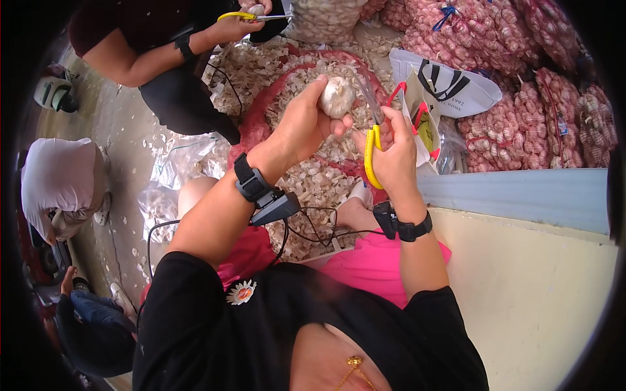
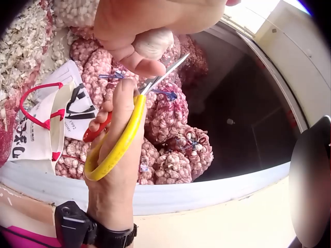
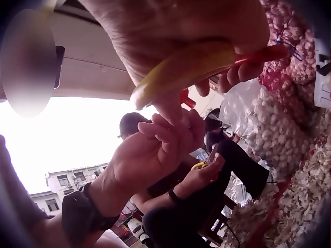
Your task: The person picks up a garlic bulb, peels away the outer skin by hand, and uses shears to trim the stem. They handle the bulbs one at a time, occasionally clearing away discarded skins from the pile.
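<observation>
My left hand (image 1: 301,124) holds a whole garlic bulb (image 1: 338,95) between thumb and fingers, up over the heap of peelings. To its right, my right hand (image 1: 392,151) grips a pair of scissors (image 1: 372,156) with yellow and red handles. In the left wrist view the scissors' blades (image 2: 168,71) point up past the fingertips, close beside the bulb (image 2: 154,43). From the right wrist, the yellow handle (image 3: 181,72) crosses under the palm, and the bulb is hidden behind the fingers of my left hand (image 3: 145,160).
Garlic skins (image 1: 306,186) cover the ground below, around a red mesh sack (image 1: 257,117). A white tote bag (image 1: 450,81) and full net sacks of garlic (image 1: 502,130) stand right, behind a pale ledge (image 1: 521,195). Opposite, another person's hand (image 1: 235,29) holds yellow-handled scissors.
</observation>
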Demonstrator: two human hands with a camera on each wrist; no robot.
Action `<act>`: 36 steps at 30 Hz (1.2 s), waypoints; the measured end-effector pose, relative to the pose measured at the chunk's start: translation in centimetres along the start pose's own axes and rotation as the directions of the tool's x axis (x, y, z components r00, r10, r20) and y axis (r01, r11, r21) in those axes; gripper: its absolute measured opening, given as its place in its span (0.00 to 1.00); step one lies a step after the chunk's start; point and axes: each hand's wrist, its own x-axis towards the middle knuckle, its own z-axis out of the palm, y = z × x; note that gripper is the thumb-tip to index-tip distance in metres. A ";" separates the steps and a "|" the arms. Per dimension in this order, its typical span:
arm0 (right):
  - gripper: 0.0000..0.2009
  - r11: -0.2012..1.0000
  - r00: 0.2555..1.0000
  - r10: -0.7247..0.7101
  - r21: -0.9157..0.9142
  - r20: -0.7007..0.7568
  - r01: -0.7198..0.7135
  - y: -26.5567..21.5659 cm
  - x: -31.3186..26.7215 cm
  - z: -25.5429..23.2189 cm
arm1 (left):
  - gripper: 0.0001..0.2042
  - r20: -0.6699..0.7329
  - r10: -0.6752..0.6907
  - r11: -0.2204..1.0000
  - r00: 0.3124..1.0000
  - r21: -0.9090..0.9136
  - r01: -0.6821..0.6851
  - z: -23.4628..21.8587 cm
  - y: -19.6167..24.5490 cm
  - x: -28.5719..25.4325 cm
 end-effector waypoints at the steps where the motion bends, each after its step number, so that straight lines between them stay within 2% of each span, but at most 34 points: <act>1: 0.27 0.995 0.994 0.099 -0.010 0.056 -0.098 -0.7 -0.2 -0.3 | 0.20 -0.023 0.035 0.999 0.999 0.008 -0.035 0.1 0.1 0.0; 2: 0.27 0.996 0.994 0.094 -0.008 0.057 -0.094 -0.8 -0.3 -0.3 | 0.20 -0.025 0.040 0.999 0.999 0.009 -0.040 0.2 0.2 0.1; 4: 0.26 0.987 0.996 -0.087 -0.136 0.025 0.090 -1.0 -0.4 -0.4 | 0.19 -0.110 0.121 0.993 0.987 0.027 -0.119 0.1 0.3 0.3; 8: 0.26 0.964 0.982 -0.190 -0.190 0.003 0.187 -1.0 -0.5 -0.3 | 0.19 -0.095 0.176 0.983 0.980 0.060 -0.171 -0.3 0.3 0.3; 11: 0.25 0.972 0.989 -0.144 -0.183 0.032 0.148 -1.8 -0.6 -0.5 | 0.18 -0.120 0.206 0.977 0.971 0.076 -0.198 0.1 0.3 0.4; 13: 0.25 0.982 0.992 -0.118 -0.143 0.034 0.121 -1.6 -0.9 -0.3 | 0.17 -0.192 0.311 0.945 0.931 0.163 -0.282 0.6 0.2 0.5; 15: 0.25 0.990 0.995 -0.091 -0.102 0.037 0.094 -1.1 -1.2 0.2 | 0.17 -0.145 0.349 0.928 0.926 0.195 -0.319 0.2 0.1 0.4; 17: 0.24 0.978 0.990 0.103 0.169 0.101 -0.119 -0.6 -1.5 0.7 | 0.17 -0.096 0.384 0.907 0.918 0.224 -0.356 0.2 0.0 0.4; 22: 0.24 0.999 0.998 -0.022 0.029 0.052 0.020 -1.1 -1.1 0.1 | 0.17 -0.109 0.505 0.840 0.856 0.292 -0.458 0.9 -0.3 0.7; 26: 0.22 0.988 0.991 -0.129 -0.087 0.019 0.131 -1.0 -1.1 -0.1 | 0.17 -0.110 0.504 0.834 0.857 0.320 -0.449 0.5 -0.4 0.8; 29: 0.21 0.980 0.990 -0.143 -0.134 0.021 0.144 -1.0 -1.1 -0.2 | 0.16 -0.065 0.520 0.786 0.851 0.426 -0.448 0.2 -0.4 0.5; 31: 0.21 0.979 0.990 -0.138 -0.150 0.023 0.140 -1.1 -1.1 -0.3 | 0.18 0.000 0.571 0.652 0.821 0.607 -0.453 0.2 -0.7 0.1; 34: 0.21 0.973 0.988 -0.153 -0.170 0.018 0.154 -1.2 -1.1 -0.4 | 0.17 -0.007 0.627 0.601 0.779 0.640 -0.478 0.4 -0.9 0.3; 36: 0.22 0.970 0.985 -0.171 -0.175 0.012 0.170 -1.4 -1.2 -0.5 | 0.17 -0.017 0.624 0.607 0.781 0.640 -0.471 0.7 -0.8 0.3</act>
